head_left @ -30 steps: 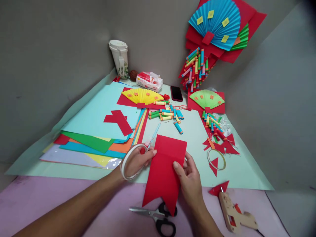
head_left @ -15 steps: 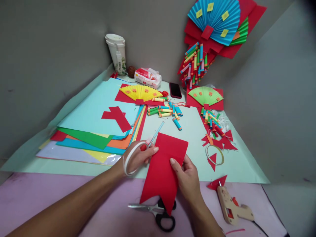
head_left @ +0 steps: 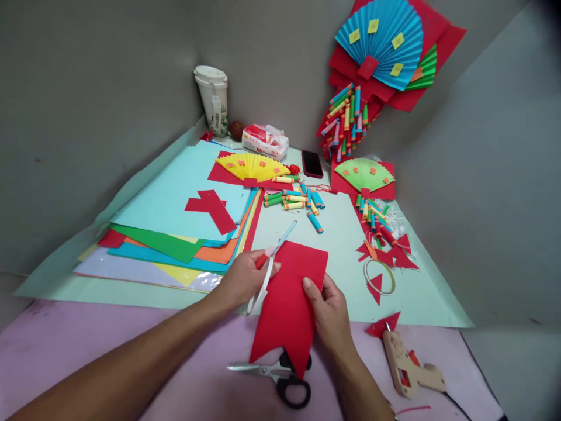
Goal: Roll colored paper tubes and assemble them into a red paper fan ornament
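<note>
A red paper banner (head_left: 291, 298) with a notched lower end is held upright over the table's near edge. My right hand (head_left: 328, 313) grips its right side, thumb in front and fingers behind. My left hand (head_left: 248, 275) is closed at the upper left edge of the banner. From its fingers sticks a thin tool (head_left: 280, 241) with a red grip and a light-blue end; its exact kind is unclear. A white tape roll (head_left: 259, 295) hangs at the same fingers, seen nearly edge-on. Black-handled scissors (head_left: 280, 374) lie partly behind the banner's lower tip.
A glue gun (head_left: 409, 365) lies at right, below another tape ring (head_left: 379, 277) and red scraps. Paper sheets (head_left: 175, 193) are stacked at left. Several paper rolls (head_left: 295, 199), a yellow fan (head_left: 254, 168), a green fan (head_left: 364, 174), a phone (head_left: 312, 164) and a cup (head_left: 214, 102) stand farther back.
The white tape roll has turned from around my left hand to nearly edge-on beside the banner. The thin tool's red grip shows more. My right hand keeps its hold.
</note>
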Demonstrator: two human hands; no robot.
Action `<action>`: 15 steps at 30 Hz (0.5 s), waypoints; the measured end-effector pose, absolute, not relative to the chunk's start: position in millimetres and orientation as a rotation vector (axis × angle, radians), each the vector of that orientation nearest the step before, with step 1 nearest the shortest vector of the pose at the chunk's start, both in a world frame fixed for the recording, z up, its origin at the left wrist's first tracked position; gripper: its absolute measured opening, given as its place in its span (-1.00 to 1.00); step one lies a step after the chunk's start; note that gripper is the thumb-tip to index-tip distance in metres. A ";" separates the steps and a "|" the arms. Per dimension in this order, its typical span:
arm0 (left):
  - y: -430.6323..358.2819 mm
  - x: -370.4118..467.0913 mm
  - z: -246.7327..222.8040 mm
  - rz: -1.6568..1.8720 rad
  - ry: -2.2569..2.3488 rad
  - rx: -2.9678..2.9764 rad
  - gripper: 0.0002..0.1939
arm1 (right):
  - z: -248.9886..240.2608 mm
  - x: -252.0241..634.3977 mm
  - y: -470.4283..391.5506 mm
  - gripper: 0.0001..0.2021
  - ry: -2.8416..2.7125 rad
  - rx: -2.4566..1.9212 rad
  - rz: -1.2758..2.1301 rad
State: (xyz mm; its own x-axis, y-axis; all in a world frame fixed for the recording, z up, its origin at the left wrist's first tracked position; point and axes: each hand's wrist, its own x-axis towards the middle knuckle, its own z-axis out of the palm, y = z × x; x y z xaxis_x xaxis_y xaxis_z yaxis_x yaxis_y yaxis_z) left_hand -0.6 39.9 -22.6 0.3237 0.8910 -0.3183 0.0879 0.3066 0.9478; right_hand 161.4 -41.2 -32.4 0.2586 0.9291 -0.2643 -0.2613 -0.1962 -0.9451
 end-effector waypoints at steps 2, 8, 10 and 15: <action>41.2 -1.2 -26.2 0.710 1.101 1.146 -0.72 | -33.5 161.2 -40.8 -0.64 -0.699 -1.319 1.257; 43.3 -3.9 -25.9 0.704 1.145 1.224 -0.73 | -30.2 162.3 -39.3 -0.64 -0.670 -1.273 1.298; 44.1 -4.5 -23.0 0.684 1.183 1.247 -0.68 | -28.0 162.9 -38.5 -0.63 -0.657 -1.251 1.307; 45.9 -4.0 -19.4 0.677 1.224 1.288 -0.60 | -26.2 162.7 -37.1 -0.62 -0.660 -1.253 1.298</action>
